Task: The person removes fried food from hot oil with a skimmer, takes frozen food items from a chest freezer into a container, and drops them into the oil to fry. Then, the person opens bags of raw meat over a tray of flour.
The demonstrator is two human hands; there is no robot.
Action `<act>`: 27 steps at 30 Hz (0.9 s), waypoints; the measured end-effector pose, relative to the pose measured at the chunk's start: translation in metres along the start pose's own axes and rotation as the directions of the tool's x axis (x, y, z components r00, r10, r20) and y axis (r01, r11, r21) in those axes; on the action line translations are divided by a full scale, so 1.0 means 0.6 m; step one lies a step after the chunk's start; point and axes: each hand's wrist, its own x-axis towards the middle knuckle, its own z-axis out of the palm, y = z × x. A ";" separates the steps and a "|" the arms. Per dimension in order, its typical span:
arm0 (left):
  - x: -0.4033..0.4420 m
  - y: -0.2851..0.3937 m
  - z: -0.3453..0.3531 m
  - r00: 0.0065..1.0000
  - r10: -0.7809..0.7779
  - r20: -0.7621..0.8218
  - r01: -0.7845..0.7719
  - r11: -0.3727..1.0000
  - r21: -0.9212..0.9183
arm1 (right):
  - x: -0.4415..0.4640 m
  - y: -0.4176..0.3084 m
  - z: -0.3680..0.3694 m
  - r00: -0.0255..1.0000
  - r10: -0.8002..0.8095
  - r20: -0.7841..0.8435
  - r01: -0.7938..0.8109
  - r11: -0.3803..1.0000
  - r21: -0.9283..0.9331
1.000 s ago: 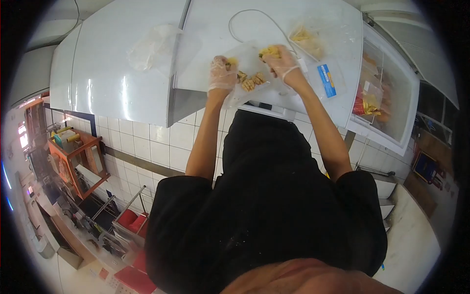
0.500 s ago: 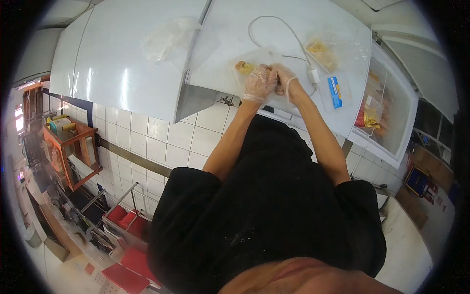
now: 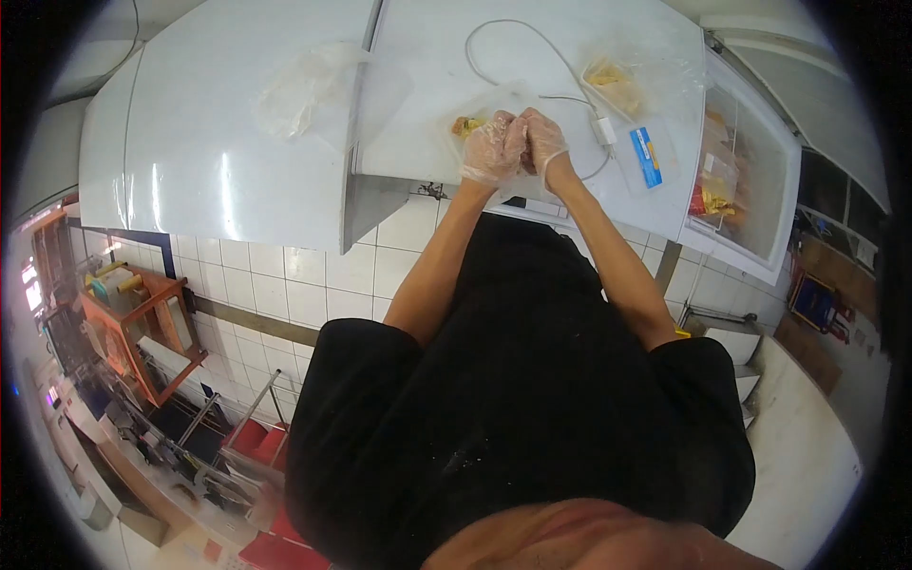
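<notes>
My left hand and my right hand, both in clear plastic gloves, meet above a clear container. Their fingers are curled together around something that is mostly hidden; a little brown shows between them. Yellow and brown food lies in the container beside my left hand. A white cable loops behind my hands to a white plug at their right. Farther right lies a blue box, with a second container of yellow food behind it.
The white worktop carries a crumpled clear plastic bag at the left. A glass-topped freezer holding packages stands at the right. Down at the left are an orange cart and red chairs.
One second ago my hands were apart, each with yellow food. They have since come together over the container. Between the last two frames they shift little, while the view moves slightly.
</notes>
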 end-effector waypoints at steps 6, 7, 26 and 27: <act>-0.010 -0.027 0.017 0.997 -0.051 -0.057 0.043 0.989 -0.139 | 0.021 0.045 0.011 0.989 -0.124 -0.086 0.126 0.992 0.022; -0.008 -0.024 0.013 0.997 -0.051 -0.059 0.044 0.991 -0.122 | 0.025 0.049 0.013 0.984 -0.150 -0.094 0.152 0.988 0.017; -0.005 -0.041 0.050 0.831 -0.534 0.159 0.535 0.844 0.035 | 0.037 0.043 0.035 0.868 -0.486 -0.101 0.262 0.622 -0.738; -0.013 -0.050 0.057 0.806 -0.566 0.171 0.567 0.822 0.049 | 0.032 0.035 0.033 0.880 -0.464 -0.101 0.269 0.662 -0.700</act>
